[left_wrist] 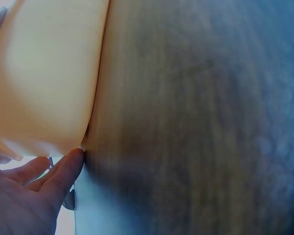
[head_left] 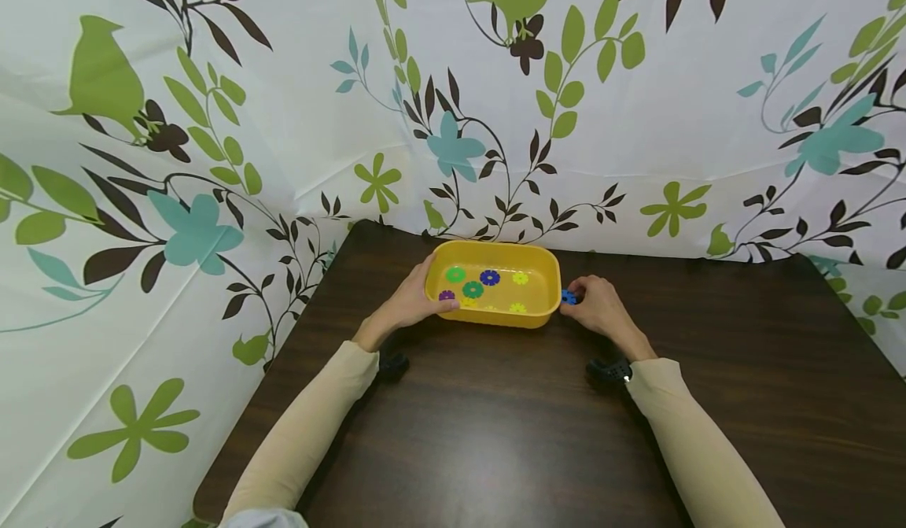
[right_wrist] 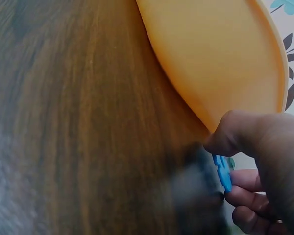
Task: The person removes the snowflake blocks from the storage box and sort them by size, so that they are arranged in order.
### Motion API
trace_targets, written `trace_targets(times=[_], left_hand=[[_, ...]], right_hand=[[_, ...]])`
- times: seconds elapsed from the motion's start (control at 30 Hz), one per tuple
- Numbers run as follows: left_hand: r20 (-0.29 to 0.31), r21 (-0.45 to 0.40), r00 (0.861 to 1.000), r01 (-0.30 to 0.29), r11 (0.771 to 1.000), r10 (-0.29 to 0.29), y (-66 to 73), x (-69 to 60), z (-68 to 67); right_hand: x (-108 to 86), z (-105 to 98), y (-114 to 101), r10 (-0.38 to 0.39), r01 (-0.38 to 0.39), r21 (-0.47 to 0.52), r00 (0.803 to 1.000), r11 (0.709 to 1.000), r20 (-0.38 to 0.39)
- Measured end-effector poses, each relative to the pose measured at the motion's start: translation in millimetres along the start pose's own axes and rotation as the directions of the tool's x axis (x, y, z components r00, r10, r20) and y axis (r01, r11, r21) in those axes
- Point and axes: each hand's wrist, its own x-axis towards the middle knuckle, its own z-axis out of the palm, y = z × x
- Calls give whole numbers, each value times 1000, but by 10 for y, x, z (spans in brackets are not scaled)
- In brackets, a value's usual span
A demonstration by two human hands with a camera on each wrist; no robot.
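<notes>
- Right hand point(head_left: 599, 306): blue flower-shaped plastic disc point(right_wrist: 223, 173) pinched between thumb and fingers.
- Left hand point(head_left: 410, 298): clamped on yellow rectangular plastic basin point(head_left: 495, 318), near tabletop's point(head_left: 495, 402) far edge.

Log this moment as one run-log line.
left hand: grips yellow tray at left end | right hand: pinches blue disc by tray's right end | tray: on dark table, colored discs inside

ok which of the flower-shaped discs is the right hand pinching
The bright blue flower-shaped disc, pinched in the right hand beside the yellow tub; the other visible discs, including the darker blue one, lie inside the tub.
</notes>
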Motion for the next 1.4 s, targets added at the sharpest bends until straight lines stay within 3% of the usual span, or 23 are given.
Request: trace_targets(times=[0.33,0.5,0.77,1.1,1.23,1.4], left_hand=[[7,0,1000,-6,1000,6,1,-7,-8],[8,-4,1000,-4,1000,4,7,-1,-26],[22,-3,1000,3,1000,-2,-6,8,-20],[11,-2,1000,6,1000,-6,-5,-12,-34],[14,-16,1000,4,1000,-4,-1,-21,-37],[14,-37,1000,1,999,0,8,-13,-19]], right_hand=[[21,-72,-33,86,-90,23,989,996,119],[37,-101,-40,93,-99,30,986,995,139],[-46,-160,-70,90,-92,32,994,995,62],[-97,-291,-379,4,-2,25,997,1000,-75],[-81,-280,-529,-36,40,45,996,998,-87],[-6,-248,-673,-107,108,24,994,994,-38]])
